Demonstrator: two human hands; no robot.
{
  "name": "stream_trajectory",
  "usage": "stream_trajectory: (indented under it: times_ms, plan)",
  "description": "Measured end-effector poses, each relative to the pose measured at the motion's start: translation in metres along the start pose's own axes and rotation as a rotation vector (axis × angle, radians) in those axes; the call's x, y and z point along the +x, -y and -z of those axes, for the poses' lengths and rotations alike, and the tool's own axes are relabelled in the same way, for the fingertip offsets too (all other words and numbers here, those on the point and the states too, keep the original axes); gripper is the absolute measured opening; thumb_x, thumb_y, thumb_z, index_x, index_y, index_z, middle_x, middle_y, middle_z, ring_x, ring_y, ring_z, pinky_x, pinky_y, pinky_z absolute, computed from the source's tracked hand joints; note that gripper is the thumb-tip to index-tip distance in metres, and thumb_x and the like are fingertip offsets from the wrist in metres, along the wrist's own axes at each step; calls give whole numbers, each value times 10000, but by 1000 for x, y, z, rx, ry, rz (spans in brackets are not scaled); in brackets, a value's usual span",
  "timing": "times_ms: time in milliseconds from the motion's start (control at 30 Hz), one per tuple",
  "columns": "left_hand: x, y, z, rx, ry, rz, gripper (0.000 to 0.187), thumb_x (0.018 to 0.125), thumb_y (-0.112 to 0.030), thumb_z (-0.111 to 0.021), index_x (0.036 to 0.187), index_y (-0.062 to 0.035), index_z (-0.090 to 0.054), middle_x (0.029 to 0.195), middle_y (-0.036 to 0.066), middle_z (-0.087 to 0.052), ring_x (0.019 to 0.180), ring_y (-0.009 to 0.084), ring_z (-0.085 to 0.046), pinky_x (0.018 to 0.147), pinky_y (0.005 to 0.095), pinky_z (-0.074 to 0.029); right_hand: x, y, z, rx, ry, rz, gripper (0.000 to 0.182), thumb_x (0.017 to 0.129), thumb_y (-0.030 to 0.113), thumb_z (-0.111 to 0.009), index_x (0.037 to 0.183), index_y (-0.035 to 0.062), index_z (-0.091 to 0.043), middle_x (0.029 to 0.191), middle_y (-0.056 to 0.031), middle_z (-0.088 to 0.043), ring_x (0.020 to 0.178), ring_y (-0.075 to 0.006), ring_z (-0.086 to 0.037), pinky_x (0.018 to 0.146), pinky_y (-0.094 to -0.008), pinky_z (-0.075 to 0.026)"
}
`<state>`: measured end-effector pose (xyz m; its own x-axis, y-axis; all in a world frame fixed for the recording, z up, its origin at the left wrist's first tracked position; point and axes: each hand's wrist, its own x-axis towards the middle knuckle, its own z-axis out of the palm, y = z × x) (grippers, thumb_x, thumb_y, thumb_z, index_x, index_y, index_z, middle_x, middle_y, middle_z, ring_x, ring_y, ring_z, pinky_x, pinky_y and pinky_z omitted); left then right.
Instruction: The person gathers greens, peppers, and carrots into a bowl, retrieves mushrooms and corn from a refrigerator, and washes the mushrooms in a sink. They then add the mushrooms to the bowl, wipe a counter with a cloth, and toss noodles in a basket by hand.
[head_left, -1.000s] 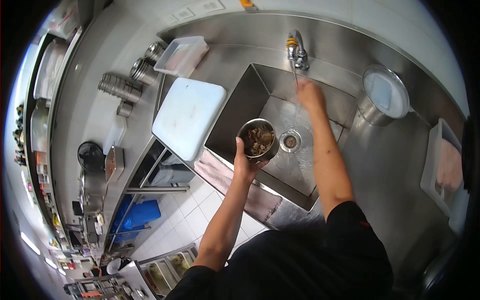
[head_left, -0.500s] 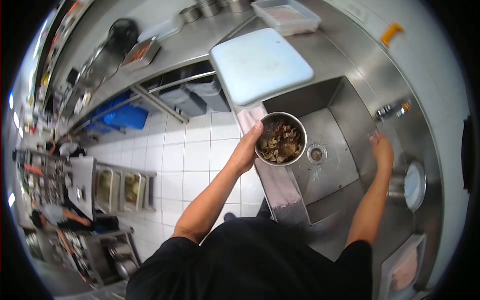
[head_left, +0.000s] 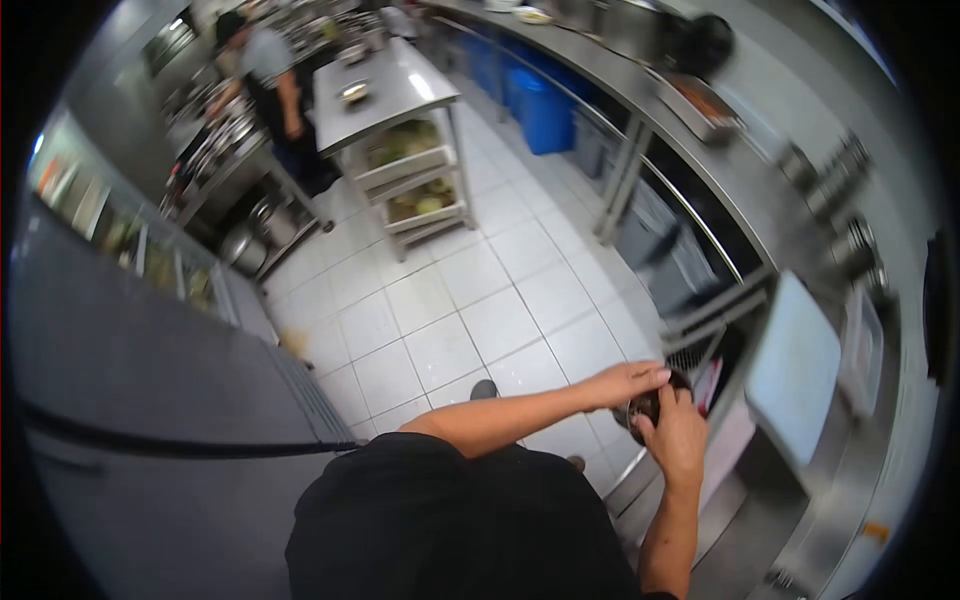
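The round metal bowl (head_left: 632, 418) with dark brown pieces in it is held near the sink counter, mostly covered by my hands. My left hand (head_left: 635, 382) grips its rim from the left side. Over the bowl lies my right hand (head_left: 680, 432), its fingers bent down at the dark contents; whether they pinch any piece is hidden. A pale blue cutting board (head_left: 795, 370) rests on the counter to the right, and a pink cloth (head_left: 728, 440) hangs at the sink's edge between board and hands.
A metal counter (head_left: 740, 195) with a tray of reddish food (head_left: 700, 105) runs along the right. Grey bins (head_left: 645, 235) and a blue bin (head_left: 540, 108) stand below it. A wheeled table (head_left: 385, 95) and a person (head_left: 270, 80) are farther off. At left stands a grey cabinet (head_left: 150, 350).
The view has swung left, away from the sink, toward the aisle. My right hand has come from beside the faucet to the bowl. The bowl is still in my left hand.
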<state>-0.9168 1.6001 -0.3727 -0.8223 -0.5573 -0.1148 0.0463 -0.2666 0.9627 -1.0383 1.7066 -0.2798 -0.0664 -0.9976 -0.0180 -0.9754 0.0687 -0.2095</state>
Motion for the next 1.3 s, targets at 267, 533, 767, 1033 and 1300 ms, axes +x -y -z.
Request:
stream_trajectory:
  times_ms: [267,533,767,1033,1300]
  plan:
    - [-83,4,162,-42,-293,134,756,949,-619,-511,1458,-64,-444,1423,129,-508,1324,215,-450,1074,347,-375,124,127,-43,14,190,193,499,766,266,-768,1181,89,-557,1013,-191,-628,883,-406,-653,744,-486,-531]
    - [-141,-43,295,-197,-524,76,814,942,-599,-548,1495,-30,-364,1415,134,-503,1298,207,-473,1064,337,-396,261,226,-102,236,245,432,212,809,129,-664,1011,70,-633,906,-221,-658,862,-429,-643,767,-501,-521]
    - [-139,-63,381,-277,-748,-99,655,966,-604,-490,1374,-91,-487,1226,81,-599,1069,154,-614,798,301,-553,373,276,-82,618,308,463,362,846,60,-663,1205,80,-622,1059,-163,-711,965,-315,-696,838,-372,-530]
    - [-116,-131,475,-291,-889,-92,700,984,-599,-449,1452,-80,-413,1281,110,-574,1106,187,-617,760,321,-591,504,334,-65,740,436,434,269,928,136,-638,1187,64,-648,809,-55,-659,720,-133,-591,694,-305,-496]
    - [-106,-176,581,-288,-1045,-104,767,953,-681,-420,1461,-106,-396,1362,106,-507,1204,226,-543,864,410,-538,630,407,-57,382,198,865,262,888,113,-617,1144,104,-676,912,-120,-695,803,-301,-668,734,-394,-527]
